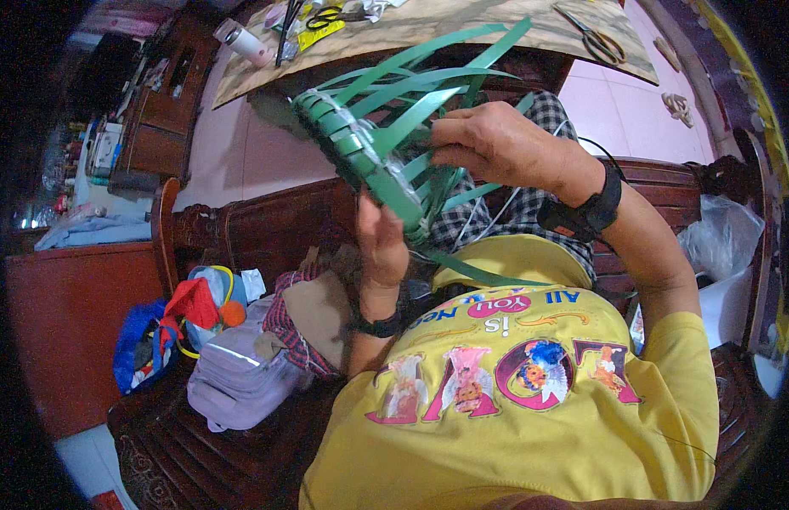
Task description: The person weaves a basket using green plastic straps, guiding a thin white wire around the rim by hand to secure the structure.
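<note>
A part-woven basket of flat green plastic strapping (394,185) is held tilted above my lap. Its closely woven band faces left, and loose strips (420,115) fan out towards the table and to the right. My left hand (381,245) grips the lower end of the woven band. At the loose strips, my right hand (477,140) has its fingers bent and pinched together around strapping; the fingertips are partly hidden. One long green strip (490,275) trails down across my yellow shirt. Thin white cords (496,213) hang beside the basket over my checked trousers.
A marble-patterned table (432,25) ahead bears large scissors (595,41), black-handled scissors (324,18) and a white bottle (244,43). On the wooden bench to my left are a lilac backpack (241,382) and a blue bag (136,347). A clear plastic bag (719,236) lies right.
</note>
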{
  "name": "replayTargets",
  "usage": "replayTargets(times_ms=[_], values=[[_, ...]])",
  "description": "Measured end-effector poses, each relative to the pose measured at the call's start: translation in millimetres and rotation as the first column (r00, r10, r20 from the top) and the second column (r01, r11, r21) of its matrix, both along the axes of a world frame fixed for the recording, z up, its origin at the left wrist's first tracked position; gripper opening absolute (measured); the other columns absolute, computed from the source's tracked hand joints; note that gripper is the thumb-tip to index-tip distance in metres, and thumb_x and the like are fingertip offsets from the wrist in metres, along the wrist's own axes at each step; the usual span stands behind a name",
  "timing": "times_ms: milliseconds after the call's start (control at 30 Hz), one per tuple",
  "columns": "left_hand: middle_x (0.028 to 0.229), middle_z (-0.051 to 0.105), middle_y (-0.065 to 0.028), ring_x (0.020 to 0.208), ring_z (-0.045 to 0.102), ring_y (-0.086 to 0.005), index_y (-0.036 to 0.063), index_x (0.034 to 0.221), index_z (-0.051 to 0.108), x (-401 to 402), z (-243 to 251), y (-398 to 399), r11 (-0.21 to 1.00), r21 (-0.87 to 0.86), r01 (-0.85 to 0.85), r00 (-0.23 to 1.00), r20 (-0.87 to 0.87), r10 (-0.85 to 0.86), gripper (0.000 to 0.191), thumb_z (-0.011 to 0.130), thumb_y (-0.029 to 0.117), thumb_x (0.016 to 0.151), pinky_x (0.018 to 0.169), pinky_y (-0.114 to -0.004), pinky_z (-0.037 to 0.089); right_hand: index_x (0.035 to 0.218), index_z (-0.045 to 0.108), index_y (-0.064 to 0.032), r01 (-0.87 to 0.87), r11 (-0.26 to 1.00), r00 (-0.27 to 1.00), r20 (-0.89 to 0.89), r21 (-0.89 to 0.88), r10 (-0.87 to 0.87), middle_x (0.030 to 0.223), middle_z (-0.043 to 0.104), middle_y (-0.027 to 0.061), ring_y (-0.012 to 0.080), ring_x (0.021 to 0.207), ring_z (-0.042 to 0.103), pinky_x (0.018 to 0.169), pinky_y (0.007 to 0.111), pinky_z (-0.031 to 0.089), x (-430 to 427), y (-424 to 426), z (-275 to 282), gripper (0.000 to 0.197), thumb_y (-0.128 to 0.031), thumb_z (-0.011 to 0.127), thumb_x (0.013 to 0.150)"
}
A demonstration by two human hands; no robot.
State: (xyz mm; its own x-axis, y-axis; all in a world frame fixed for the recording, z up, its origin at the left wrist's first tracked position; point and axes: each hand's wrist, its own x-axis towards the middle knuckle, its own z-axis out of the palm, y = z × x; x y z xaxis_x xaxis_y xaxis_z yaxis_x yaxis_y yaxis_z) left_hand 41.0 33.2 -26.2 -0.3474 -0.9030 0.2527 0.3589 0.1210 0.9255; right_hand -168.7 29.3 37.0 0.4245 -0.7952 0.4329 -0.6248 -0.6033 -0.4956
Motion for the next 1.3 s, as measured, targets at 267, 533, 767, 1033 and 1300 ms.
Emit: replayTargets(times_ms=[267, 533, 767, 1033, 1300], values=[[0.109, 0.048, -0.0051, 0.096, 0.045, -0.0125, 0.0010, 0.124, 0.038, -8.0, 20.0, 4.4, 0.999, 0.051, -0.003, 0.978, 0.209, -0.008, 0.046, 0.046, 0.021, 0.084, 0.086, -0.028, 0.038, 0.082, 0.054, 0.0000, -0.096, 0.975, 0.975, 0.215, 0.201, 0.052, 0.061, 0.048, 0.0129, 0.0252, 0.051, 0.045, 0.050, 0.034, 0.039, 1.5, 6.1, -20.0, 0.012, -0.010, 0.059, 0.084], [0.087, 0.054, 0.0012, 0.075, 0.048, -0.0072, 0.0036, 0.102, 0.054, -0.9, -1.1, 0.8, 0.977, 0.197, 0.077, 0.991, 0.096, -0.097, 0.022, 0.048, 0.012, 0.082, 0.070, -0.024, 0.041, 0.083, 0.056, 0.0004, -0.185, 0.978, 0.959, 0.237, 0.098, 0.158, 0.070, 0.055, 0.0162, 0.0328, 0.064, 0.056, 0.056, 0.036, 0.044, 22.4, 7.7, -10.4, 0.011, -0.009, 0.061, 0.081], [0.089, 0.058, -0.0007, 0.079, 0.052, -0.0075, 0.0020, 0.098, 0.057, -1.4, 0.0, -6.4, 0.962, 0.241, 0.126, 0.992, -0.004, -0.128, 0.023, 0.051, 0.015, 0.080, 0.071, -0.023, 0.043, 0.085, 0.056, 0.0008, -0.092, 0.972, 0.988, 0.144, 0.215, 0.062, 0.074, 0.059, 0.0167, 0.0352, 0.069, 0.058, 0.059, 0.037, 0.045, 5.9, 17.6, -3.3, 0.012, -0.009, 0.061, 0.081], [0.091, 0.058, -0.0010, 0.080, 0.052, -0.0076, 0.0039, 0.105, 0.055, -2.1, 2.8, -8.4, 0.967, 0.228, 0.113, 0.993, 0.006, -0.118, 0.025, 0.051, 0.016, 0.084, 0.071, -0.024, 0.044, 0.076, 0.051, -0.0010, -0.039, 0.949, 0.967, 0.252, 0.314, -0.044, 0.060, 0.048, 0.0156, 0.0305, 0.052, 0.049, 0.050, 0.037, 0.041, -20.1, 27.9, -22.9, 0.014, -0.011, 0.056, 0.085], [0.095, 0.058, -0.0035, 0.088, 0.052, -0.0116, 0.0026, 0.101, 0.058, -2.1, 5.0, 0.2, 0.971, 0.187, 0.152, 0.976, 0.129, -0.178, 0.025, 0.055, 0.013, 0.079, 0.081, -0.028, 0.041, 0.081, 0.055, 0.0000, -0.125, 0.984, 0.973, 0.208, 0.127, 0.097, 0.072, 0.054, 0.0195, 0.0384, 0.068, 0.054, 0.058, 0.041, 0.043, 17.3, 25.3, -5.4, 0.012, -0.012, 0.059, 0.081]])
